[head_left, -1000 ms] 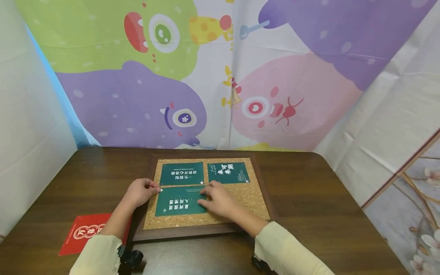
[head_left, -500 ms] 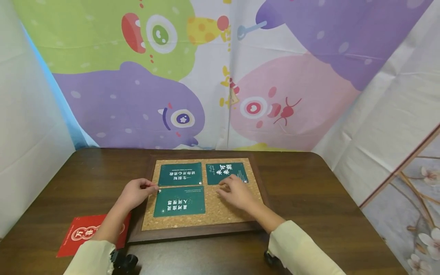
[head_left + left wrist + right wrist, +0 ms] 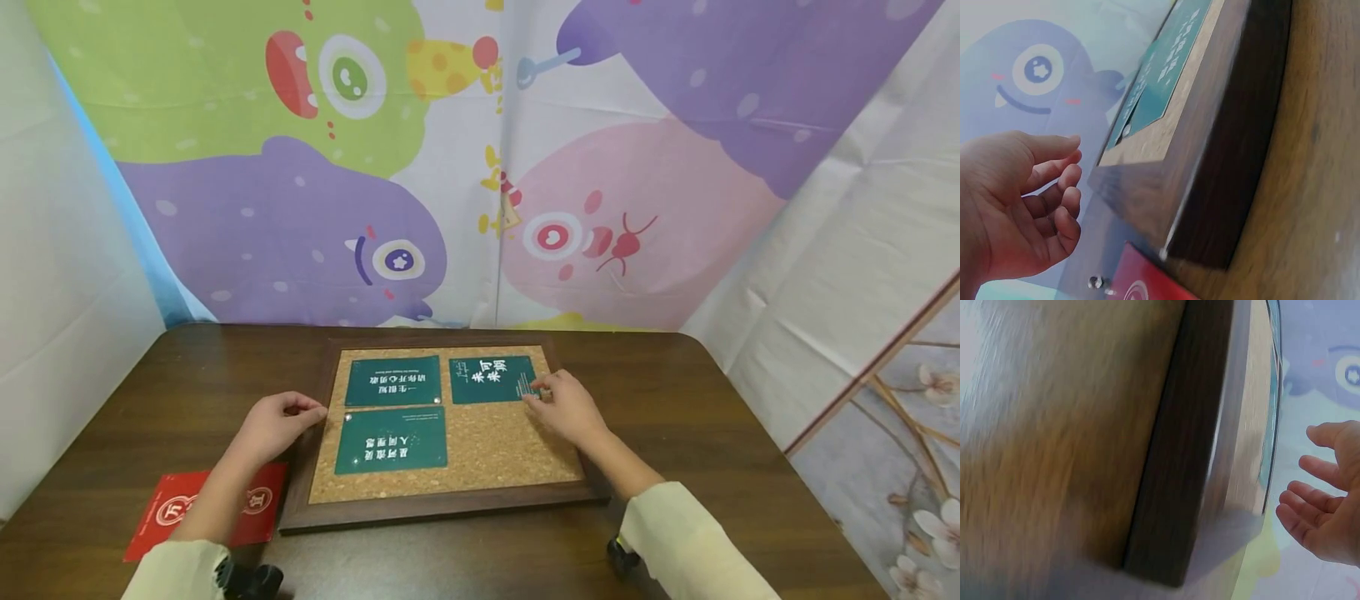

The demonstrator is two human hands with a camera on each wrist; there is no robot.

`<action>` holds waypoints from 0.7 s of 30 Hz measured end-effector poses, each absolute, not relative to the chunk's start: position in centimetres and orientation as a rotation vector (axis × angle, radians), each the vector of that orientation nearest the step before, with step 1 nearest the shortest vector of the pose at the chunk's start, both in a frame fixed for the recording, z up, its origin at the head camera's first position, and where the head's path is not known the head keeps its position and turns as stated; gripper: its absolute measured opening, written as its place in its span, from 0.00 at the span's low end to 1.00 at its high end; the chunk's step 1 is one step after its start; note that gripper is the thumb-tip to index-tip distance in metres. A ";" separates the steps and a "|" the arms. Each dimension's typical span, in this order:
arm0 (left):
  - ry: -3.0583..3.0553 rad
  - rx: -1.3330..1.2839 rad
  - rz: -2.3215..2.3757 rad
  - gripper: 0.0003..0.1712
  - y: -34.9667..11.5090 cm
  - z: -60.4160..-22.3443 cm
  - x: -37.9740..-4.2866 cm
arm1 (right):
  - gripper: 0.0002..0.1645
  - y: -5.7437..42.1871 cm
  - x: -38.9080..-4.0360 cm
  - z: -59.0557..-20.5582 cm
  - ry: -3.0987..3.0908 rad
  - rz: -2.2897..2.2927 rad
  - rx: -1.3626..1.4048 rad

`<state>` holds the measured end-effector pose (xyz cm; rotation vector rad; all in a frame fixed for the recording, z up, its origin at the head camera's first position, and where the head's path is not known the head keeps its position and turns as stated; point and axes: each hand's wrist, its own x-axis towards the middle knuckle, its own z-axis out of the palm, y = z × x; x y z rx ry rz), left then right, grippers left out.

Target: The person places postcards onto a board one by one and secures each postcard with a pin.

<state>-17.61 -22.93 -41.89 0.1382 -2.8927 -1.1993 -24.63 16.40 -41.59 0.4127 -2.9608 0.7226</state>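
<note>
A framed cork board (image 3: 502, 454) lies on the table and carries three green cards with white lettering. One card (image 3: 393, 381) is at the far left, another (image 3: 487, 379) at the far right, and the third card (image 3: 392, 439) at the near left. My left hand (image 3: 273, 429) is over the board's left frame; in the left wrist view its fingers (image 3: 1063, 187) are loosely bent around nothing. My right hand (image 3: 573, 408) hovers at the near right corner of the far right card. Its fingers look relaxed and hold nothing in the right wrist view.
A red card (image 3: 251, 508) with pale lettering lies left of the board, partly under my left forearm. Small shiny pieces (image 3: 1095, 282) sit near it on the table. A cartoon-printed curtain (image 3: 480, 167) hangs behind the table.
My right hand has left the near left card and moved right to the far right card's corner. My left hand has drawn back left from the near left card's corner.
</note>
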 end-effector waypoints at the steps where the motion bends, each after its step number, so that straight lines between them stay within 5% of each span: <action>1: -2.896 0.139 -1.196 0.19 -23.1 -41.8 -17.4 | 0.21 16.7 -24.7 -41.6 -2.965 0.719 0.388; 21: -2.908 0.212 -1.083 0.26 -27.3 -41.6 -14.2 | 0.25 20.3 -25.6 -42.5 -3.002 0.691 0.220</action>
